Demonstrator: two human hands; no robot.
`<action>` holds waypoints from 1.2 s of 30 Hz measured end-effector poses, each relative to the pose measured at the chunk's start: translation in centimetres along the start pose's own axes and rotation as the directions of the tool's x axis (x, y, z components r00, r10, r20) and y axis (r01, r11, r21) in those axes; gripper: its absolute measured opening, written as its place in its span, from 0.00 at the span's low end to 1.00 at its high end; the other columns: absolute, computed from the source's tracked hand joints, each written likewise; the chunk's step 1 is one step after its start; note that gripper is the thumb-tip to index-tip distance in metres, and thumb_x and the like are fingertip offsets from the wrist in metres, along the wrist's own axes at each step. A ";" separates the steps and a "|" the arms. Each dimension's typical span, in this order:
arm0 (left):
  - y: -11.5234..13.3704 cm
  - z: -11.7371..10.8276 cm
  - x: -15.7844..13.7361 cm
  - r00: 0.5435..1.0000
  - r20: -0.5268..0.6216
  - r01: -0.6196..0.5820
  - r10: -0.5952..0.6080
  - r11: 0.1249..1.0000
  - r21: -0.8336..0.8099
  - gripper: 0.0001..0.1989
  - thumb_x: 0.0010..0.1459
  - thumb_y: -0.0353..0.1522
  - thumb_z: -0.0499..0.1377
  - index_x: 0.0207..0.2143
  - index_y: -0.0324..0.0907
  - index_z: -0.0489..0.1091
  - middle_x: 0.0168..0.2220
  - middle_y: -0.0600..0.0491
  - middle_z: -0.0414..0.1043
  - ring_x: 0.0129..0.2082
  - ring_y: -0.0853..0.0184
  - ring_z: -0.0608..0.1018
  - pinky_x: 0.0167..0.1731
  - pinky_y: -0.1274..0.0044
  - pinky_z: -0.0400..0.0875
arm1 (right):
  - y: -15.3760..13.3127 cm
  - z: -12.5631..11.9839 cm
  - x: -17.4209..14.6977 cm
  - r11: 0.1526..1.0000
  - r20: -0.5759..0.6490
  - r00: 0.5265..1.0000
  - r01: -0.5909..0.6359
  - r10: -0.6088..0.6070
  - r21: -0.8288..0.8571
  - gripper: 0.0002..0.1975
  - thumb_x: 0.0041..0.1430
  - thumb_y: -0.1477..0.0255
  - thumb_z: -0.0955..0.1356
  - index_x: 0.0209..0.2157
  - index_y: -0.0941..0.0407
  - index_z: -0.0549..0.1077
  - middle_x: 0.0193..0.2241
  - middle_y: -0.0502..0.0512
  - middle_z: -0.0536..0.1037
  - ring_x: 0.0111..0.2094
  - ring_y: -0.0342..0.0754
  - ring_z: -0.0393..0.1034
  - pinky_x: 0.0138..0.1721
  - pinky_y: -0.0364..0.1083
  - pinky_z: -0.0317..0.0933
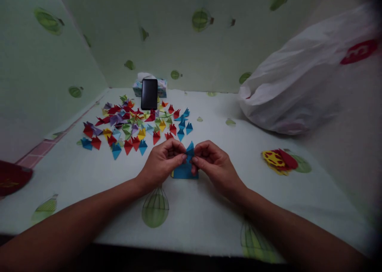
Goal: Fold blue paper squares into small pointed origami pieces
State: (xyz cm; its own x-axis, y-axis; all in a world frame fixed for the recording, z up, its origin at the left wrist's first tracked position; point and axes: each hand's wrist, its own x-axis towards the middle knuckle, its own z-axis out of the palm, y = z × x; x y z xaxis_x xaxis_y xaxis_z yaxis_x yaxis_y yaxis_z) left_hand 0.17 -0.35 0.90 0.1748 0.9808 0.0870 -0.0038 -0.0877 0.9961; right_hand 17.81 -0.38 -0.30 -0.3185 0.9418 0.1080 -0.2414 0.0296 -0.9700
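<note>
A small folded piece of blue paper [190, 150] is pinched between my two hands near the middle of the table. My left hand [164, 160] grips its left side with thumb and fingers, while my right hand [216, 164] holds its right side the same way. Just beneath, a stack of flat blue paper [183, 171] lies on the table, with a yellow edge showing at its left; my hands partly cover it. Beyond my left hand spreads a pile of folded paper figures [131, 125] in red, blue, yellow, green and purple.
A dark phone [149, 94] leans on a tissue box [162, 88] at the back. To the right stand a bulky white plastic bag [286, 81] and, nearer, red and yellow cut-out pieces [279, 160]. A dark red object [13, 178] sits at the left edge.
</note>
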 end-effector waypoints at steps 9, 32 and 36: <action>0.1 -0.2 -0.2 0.998 0.061 0.026 -0.022 0.997 -0.067 0.06 0.55 0.33 0.64 0.33 0.38 0.73 0.30 0.54 0.73 0.30 0.71 0.75 0.33 0.79 0.70 | 0.0 -0.1 -0.2 0.994 -0.026 0.999 0.042 -0.045 -0.105 0.04 0.54 0.77 0.71 0.30 0.55 0.72 0.25 0.47 0.75 0.24 0.41 0.73 0.29 0.43 0.67; 0.1 0.3 -0.4 0.968 0.139 0.201 -0.211 0.976 0.081 0.11 0.54 0.36 0.64 0.27 0.38 0.68 0.23 0.57 0.68 0.24 0.73 0.68 0.26 0.79 0.61 | -0.3 -0.4 0.1 0.984 -0.024 0.991 -0.134 0.133 -0.120 0.15 0.56 0.59 0.73 0.29 0.55 0.70 0.19 0.46 0.73 0.19 0.41 0.66 0.23 0.43 0.60; 0.1 0.3 -0.3 0.960 0.166 0.214 -0.228 0.972 0.094 0.11 0.53 0.36 0.64 0.27 0.38 0.68 0.22 0.58 0.67 0.22 0.74 0.66 0.24 0.80 0.58 | -0.1 -0.7 0.0 0.985 -0.026 0.991 -0.133 0.131 -0.111 0.12 0.58 0.64 0.72 0.27 0.57 0.73 0.18 0.46 0.73 0.20 0.41 0.65 0.26 0.42 0.59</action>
State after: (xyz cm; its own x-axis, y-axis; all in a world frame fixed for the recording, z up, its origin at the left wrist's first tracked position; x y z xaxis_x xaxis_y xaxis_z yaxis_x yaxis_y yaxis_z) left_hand 0.36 -0.72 0.97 0.3316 0.9322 -0.1451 0.1263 0.1086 0.9860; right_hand 18.42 -0.17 -0.38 -0.3239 0.9457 -0.0260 -0.0936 -0.0594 -0.9938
